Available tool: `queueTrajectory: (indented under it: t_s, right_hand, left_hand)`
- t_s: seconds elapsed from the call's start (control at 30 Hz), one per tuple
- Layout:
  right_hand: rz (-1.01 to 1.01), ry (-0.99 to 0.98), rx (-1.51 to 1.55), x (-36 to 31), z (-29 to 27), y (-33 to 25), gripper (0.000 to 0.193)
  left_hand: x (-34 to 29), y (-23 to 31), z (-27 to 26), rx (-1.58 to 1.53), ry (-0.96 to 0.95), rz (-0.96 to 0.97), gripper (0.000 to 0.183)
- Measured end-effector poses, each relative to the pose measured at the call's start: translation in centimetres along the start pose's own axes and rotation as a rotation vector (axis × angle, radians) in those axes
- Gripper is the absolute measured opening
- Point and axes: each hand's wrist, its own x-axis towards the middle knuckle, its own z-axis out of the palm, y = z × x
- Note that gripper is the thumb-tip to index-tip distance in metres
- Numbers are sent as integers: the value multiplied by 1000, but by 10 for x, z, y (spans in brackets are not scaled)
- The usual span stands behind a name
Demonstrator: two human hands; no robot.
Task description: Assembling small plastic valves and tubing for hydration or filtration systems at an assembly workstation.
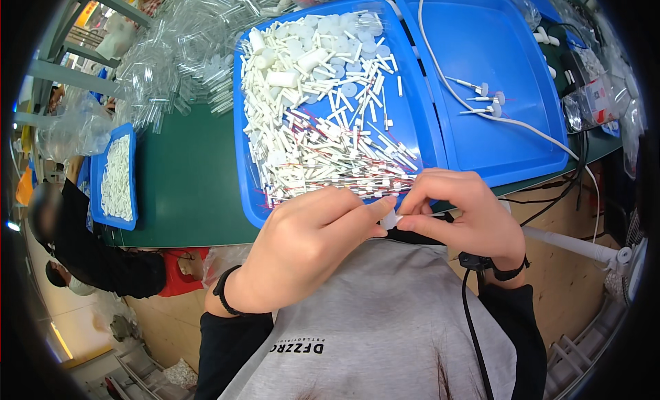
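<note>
I see my 2 bare hands meeting close to my chest, above a grey shirt (385, 331). My left hand (302, 252) comes up from the lower left with a dark band at the wrist, knuckles toward the camera, thumb and forefinger stretched to the right. My right hand (464, 214) arches in from the right, wrist bent, fingers curled down and to the left. Both sets of fingertips are pinched together on 1 small white plastic piece (390, 220), which sits exactly between the 2 grips, just at the near edge of the table. Most of the piece is hidden by the fingers, so I cannot tell its shape.

Just beyond the hands lies a blue tray (249, 193) heaped with small white rods, discs and caps. To its right sits a second blue tray (522, 145), holding 3 white pins with round heads (481, 97), with a white cable (440, 70) crossing it. Both rest on a green table (185, 180). Farther back is a pile of clear plastic tubes (179, 49). At far left, another person in a dark sleeve (89, 249) sits by a smaller blue tray of white parts (117, 176).
</note>
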Motion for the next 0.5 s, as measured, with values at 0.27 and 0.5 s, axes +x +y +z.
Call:
queueTrajectory:
  t_s: [0.27, 0.5]
  right_hand:
    - [-185, -69, -269, -4, 4, 11, 13]
    - [-130, 116, -299, -9, -1, 13, 12]
  left_hand:
    - [-3, -1, 3, -25, -49, 24, 34]
    - [-7, -11, -13, 77, 0, -171, 34]
